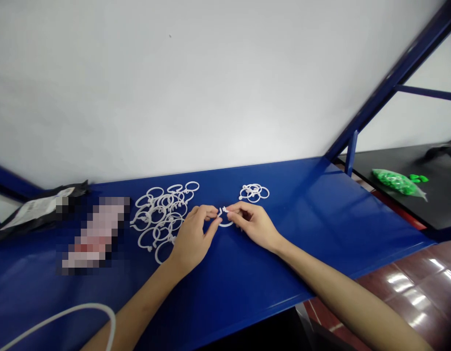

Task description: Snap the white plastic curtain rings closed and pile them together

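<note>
Over the blue shelf [320, 219], my left hand [192, 239] and my right hand [252, 224] pinch the two ends of one white plastic ring [225, 224] between thumb and fingers. The ring hangs between the fingertips just above the shelf. A spread pile of several white rings [161, 212] lies left of my left hand. A smaller cluster of white rings [253, 192] lies just beyond my right hand.
A black packet with a label [38, 209] and a blurred-out object [95, 234] lie at the left. A white cord [64, 314] curves at the lower left. To the right, a green bag [393, 181] rests on a dark table behind a blue frame post [351, 153].
</note>
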`<state>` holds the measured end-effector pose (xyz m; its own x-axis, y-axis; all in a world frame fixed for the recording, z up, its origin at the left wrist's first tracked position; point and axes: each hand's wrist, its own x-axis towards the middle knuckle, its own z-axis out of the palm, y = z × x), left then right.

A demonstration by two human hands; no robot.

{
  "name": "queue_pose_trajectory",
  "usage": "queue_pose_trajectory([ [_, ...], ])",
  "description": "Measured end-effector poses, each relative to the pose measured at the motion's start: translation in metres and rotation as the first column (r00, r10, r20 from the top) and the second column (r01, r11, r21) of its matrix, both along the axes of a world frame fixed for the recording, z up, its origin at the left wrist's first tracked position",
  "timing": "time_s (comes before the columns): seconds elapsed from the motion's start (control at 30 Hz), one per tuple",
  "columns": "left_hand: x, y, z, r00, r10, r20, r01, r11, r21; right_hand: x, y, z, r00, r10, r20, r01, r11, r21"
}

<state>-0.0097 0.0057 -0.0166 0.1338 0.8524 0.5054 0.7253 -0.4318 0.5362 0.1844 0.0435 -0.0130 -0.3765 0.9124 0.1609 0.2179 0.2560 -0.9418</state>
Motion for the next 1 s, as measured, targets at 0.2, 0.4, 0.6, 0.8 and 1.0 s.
queue_pose_trajectory([
  [0.2,-0.001,0.0,0.008,0.988,-0.018,0.15,0.032,0.995,-0.094,-0.001,-0.004,0.004,0.998,0.058,0.017,-0.059,0.996,0.069],
  [0.4,0.0,-0.002,0.007,0.993,-0.046,0.109,0.048,0.999,-0.019,0.0,-0.008,0.006,0.987,0.09,0.134,-0.122,0.961,0.248],
  [0.6,0.007,-0.01,0.0,0.998,-0.062,0.02,0.06,0.993,0.1,0.005,-0.013,0.006,0.97,0.151,0.189,-0.204,0.932,0.3],
  [0.8,0.004,-0.007,0.001,0.991,-0.091,-0.102,0.108,0.98,0.169,0.005,-0.011,0.004,0.959,0.127,0.253,-0.219,0.899,0.379],
  [1.0,-0.015,0.012,0.002,0.913,0.165,-0.374,-0.109,0.98,0.167,0.019,0.015,-0.001,0.912,-0.234,0.337,-0.001,0.819,0.574],
])
